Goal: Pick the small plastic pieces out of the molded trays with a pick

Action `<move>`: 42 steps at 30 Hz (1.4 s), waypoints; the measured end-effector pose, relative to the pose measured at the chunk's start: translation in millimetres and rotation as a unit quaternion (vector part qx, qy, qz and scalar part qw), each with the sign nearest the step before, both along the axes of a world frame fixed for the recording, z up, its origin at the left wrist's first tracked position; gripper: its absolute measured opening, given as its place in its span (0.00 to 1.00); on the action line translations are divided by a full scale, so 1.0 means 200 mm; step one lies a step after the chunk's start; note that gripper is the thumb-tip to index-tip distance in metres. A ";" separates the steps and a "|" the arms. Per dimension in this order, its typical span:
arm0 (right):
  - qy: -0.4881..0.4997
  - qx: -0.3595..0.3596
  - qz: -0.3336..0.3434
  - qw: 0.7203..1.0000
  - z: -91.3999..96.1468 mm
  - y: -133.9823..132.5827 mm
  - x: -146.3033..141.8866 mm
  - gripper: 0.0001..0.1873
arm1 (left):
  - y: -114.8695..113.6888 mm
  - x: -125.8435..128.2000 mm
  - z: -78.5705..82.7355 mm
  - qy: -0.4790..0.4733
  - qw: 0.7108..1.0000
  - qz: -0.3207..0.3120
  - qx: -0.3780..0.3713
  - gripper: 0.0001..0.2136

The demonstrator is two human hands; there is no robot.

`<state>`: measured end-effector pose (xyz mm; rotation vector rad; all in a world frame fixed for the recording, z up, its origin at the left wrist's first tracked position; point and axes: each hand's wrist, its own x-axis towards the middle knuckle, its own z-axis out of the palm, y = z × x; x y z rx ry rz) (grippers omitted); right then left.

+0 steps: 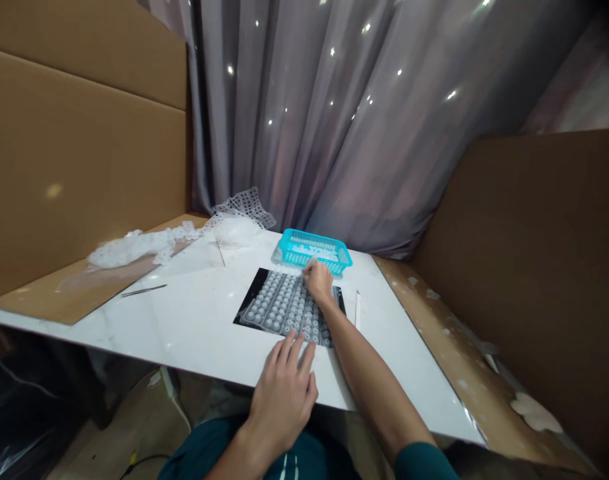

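Observation:
A clear sheet of small round studs (284,307) lies on a black mat (251,293) on the white tabletop (194,320). My left hand (284,390) rests flat at the sheet's near edge, fingers stretched out and touching it. My right hand (318,280) reaches to the sheet's far edge, just in front of a turquoise plastic basket (314,250). Its fingers are curled down onto the sheet; whether they pinch anything is hidden.
Perforated white leftover sheets (184,230) are heaped at the far left. A thin metal tool (144,290) lies on brown cardboard at left. A white stick (357,310) lies right of the mat. Cardboard walls stand on both sides, a grey curtain (334,120) behind.

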<state>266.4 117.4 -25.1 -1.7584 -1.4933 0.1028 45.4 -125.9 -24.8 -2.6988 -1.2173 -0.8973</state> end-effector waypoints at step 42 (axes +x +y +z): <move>0.021 0.046 0.046 0.998 -0.01 -0.02 0.06 0.05 | 0.00 -0.01 0.01 0.003 1.000 -0.010 0.001 0.23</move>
